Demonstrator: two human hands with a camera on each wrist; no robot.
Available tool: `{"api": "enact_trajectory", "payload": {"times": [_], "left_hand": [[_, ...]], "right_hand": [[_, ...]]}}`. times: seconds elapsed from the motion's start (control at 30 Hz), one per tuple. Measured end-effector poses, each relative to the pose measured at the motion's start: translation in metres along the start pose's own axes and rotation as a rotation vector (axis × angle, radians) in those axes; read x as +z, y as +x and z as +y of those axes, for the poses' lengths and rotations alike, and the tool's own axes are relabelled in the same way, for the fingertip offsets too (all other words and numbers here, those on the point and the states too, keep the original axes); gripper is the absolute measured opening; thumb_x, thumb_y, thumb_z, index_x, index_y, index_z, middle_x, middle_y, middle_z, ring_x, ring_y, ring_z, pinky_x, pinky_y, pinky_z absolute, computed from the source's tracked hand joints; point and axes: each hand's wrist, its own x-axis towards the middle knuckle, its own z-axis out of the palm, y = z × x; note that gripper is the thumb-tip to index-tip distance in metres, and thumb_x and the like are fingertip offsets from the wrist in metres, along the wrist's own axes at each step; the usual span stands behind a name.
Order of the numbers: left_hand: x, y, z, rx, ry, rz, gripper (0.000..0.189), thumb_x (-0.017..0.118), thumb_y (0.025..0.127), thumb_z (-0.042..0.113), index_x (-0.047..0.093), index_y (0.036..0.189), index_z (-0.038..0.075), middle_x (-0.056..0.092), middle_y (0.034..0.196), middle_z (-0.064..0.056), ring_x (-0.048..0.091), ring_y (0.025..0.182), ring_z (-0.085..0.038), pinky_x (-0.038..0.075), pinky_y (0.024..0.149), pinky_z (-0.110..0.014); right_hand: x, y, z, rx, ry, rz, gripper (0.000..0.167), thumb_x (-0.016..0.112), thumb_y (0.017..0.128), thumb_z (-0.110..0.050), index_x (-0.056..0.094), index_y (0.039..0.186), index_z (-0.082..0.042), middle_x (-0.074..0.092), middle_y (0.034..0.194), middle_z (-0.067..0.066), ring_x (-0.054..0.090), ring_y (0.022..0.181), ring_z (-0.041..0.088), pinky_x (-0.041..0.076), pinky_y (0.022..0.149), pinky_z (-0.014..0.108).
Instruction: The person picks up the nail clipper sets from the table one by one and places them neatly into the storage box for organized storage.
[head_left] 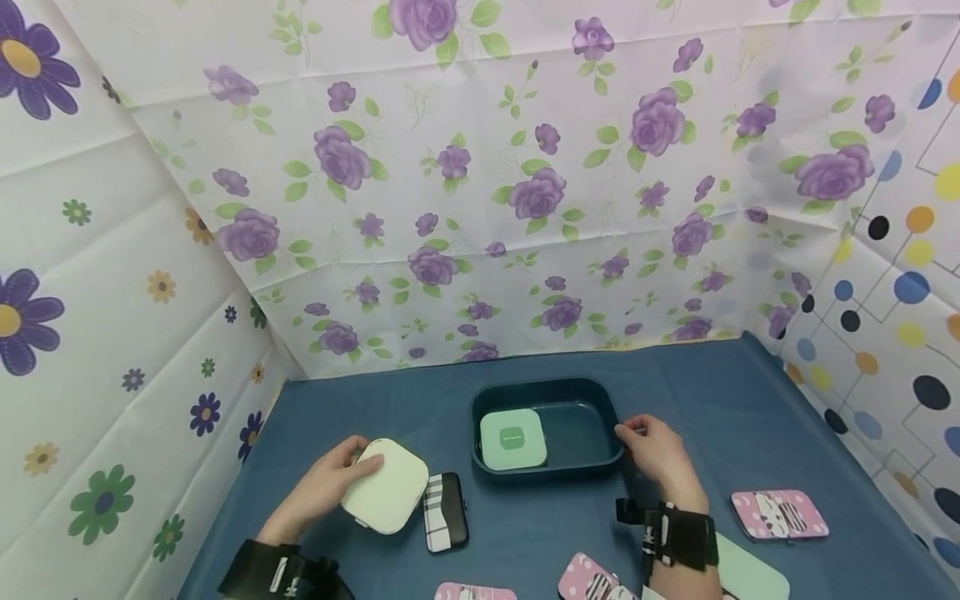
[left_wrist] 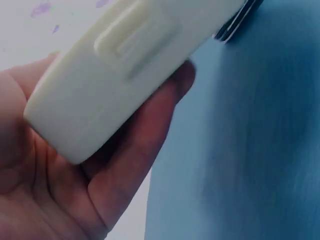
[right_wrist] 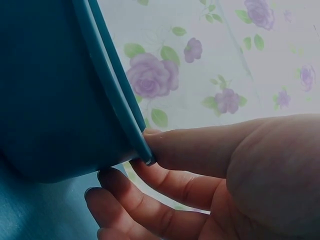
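Note:
My left hand point(head_left: 333, 481) grips a cream square case with rounded corners point(head_left: 387, 487), thumb on top and fingers beneath. In the left wrist view a raised clasp shows on the side of the cream case point(left_wrist: 100, 90). My right hand point(head_left: 660, 457) pinches the right rim of a dark teal bin point(head_left: 551, 477); the right wrist view shows the thumb against the bin's rim point(right_wrist: 117, 95) and fingers curled under it. Inside the bin, on its left side, lies a mint green square case point(head_left: 513, 439). Beside the cream case lies a black case with a plaid panel point(head_left: 446, 512).
Pink patterned cases lie at the right point(head_left: 780, 514), near the front middle point(head_left: 592, 578) and at the front edge point(head_left: 475, 592). A pale green case point(head_left: 752, 572) is partly hidden behind the right wrist. Patterned sheets point(head_left: 480, 208) enclose the blue cloth point(head_left: 360, 408) at the back and sides.

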Motion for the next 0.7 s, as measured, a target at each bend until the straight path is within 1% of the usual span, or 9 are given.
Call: {"api": "enact_trajectory", "payload": {"times": [0.17, 0.27, 0.3, 0.47, 0.6, 0.7], "left_hand": [[0.010, 0.004, 0.002, -0.046, -0.036, 0.155, 0.055, 0.066, 0.108, 0.043, 0.055, 0.136, -0.002, 0.069, 0.093, -0.011, 0.069, 0.076, -0.027, 0.055, 0.068, -0.038], [0.014, 0.006, 0.004, -0.069, -0.071, 0.221, 0.058, 0.063, 0.108, 0.046, 0.054, 0.139, -0.002, 0.068, 0.097, -0.011, 0.068, 0.079, -0.025, 0.053, 0.072, -0.038], [0.016, 0.006, 0.005, -0.068, -0.080, 0.243, 0.058, 0.063, 0.108, 0.046, 0.054, 0.140, -0.002, 0.068, 0.098, -0.011, 0.068, 0.079, -0.024, 0.052, 0.074, -0.037], [0.025, 0.006, 0.014, -0.029, -0.146, 0.311, 0.054, 0.059, 0.111, 0.045, 0.056, 0.137, -0.002, 0.066, 0.098, -0.011, 0.064, 0.083, -0.023, 0.048, 0.079, -0.036], [0.034, 0.007, 0.028, 0.001, -0.170, 0.334, 0.057, 0.056, 0.112, 0.046, 0.053, 0.142, -0.003, 0.066, 0.101, -0.009, 0.063, 0.084, -0.020, 0.048, 0.080, -0.034], [0.044, 0.010, 0.041, 0.022, -0.199, 0.335, 0.060, 0.057, 0.112, 0.044, 0.049, 0.147, -0.004, 0.067, 0.103, -0.010, 0.065, 0.083, -0.019, 0.050, 0.081, -0.033]], "right_hand": [[0.000, 0.000, 0.000, 0.008, 0.010, 0.006, 0.040, 0.054, 0.113, -0.033, 0.061, 0.131, 0.002, 0.066, 0.109, 0.019, 0.062, 0.092, 0.030, 0.050, 0.075, 0.044], [-0.001, -0.001, 0.000, 0.013, 0.001, 0.005, 0.039, 0.054, 0.113, -0.034, 0.062, 0.128, 0.002, 0.065, 0.106, 0.018, 0.061, 0.090, 0.030, 0.049, 0.075, 0.045], [-0.001, -0.002, 0.001, 0.015, 0.000, 0.004, 0.039, 0.054, 0.113, -0.034, 0.062, 0.127, 0.002, 0.065, 0.106, 0.018, 0.061, 0.090, 0.030, 0.049, 0.075, 0.045], [-0.001, -0.003, 0.002, 0.018, 0.006, 0.004, 0.039, 0.055, 0.113, -0.035, 0.062, 0.126, 0.001, 0.065, 0.104, 0.017, 0.060, 0.090, 0.029, 0.048, 0.076, 0.045], [-0.001, -0.003, 0.001, 0.013, 0.009, 0.002, 0.039, 0.054, 0.113, -0.036, 0.062, 0.126, 0.001, 0.065, 0.104, 0.016, 0.060, 0.090, 0.029, 0.048, 0.076, 0.044], [-0.001, -0.003, 0.000, 0.011, 0.015, 0.006, 0.039, 0.055, 0.113, -0.035, 0.062, 0.125, 0.001, 0.065, 0.103, 0.016, 0.060, 0.089, 0.029, 0.048, 0.074, 0.043]]}}
